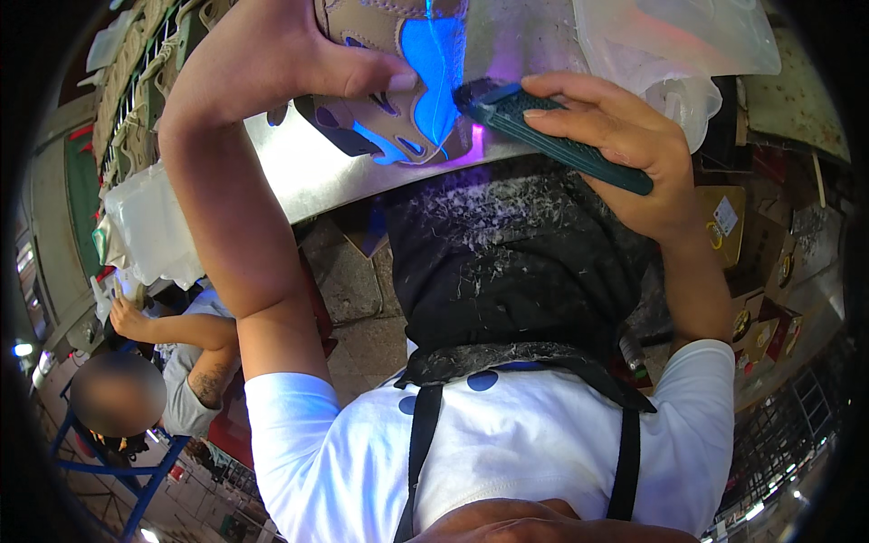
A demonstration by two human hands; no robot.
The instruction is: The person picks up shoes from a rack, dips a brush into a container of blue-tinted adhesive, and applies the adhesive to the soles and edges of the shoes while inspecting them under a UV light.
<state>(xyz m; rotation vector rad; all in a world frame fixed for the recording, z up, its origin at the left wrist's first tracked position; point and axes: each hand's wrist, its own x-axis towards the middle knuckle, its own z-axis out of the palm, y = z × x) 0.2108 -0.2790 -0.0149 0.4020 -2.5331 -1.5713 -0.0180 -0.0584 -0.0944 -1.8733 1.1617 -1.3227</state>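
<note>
A tan shoe upper [376,23] lies at the top middle, with patches glowing bright blue under violet light. My left hand [272,54] grips it from the left, its thumb pressed on the upper; the other fingers are mostly hidden. In my right hand [634,136] is a dark green brush [570,149] with a ribbed handle. Its dark head touches or nearly touches the blue patch's right edge; which of the two I cannot tell. Pale fibres cover the black apron [507,244] just below.
A shiny metal table [303,172] lies under the shoe upper. Translucent plastic containers [679,41] stand at the upper right, another [154,226] at the left. Several tan shoe pieces [136,118] line a rack. Another person [195,362] sits lower left; cardboard boxes [760,253] lie right.
</note>
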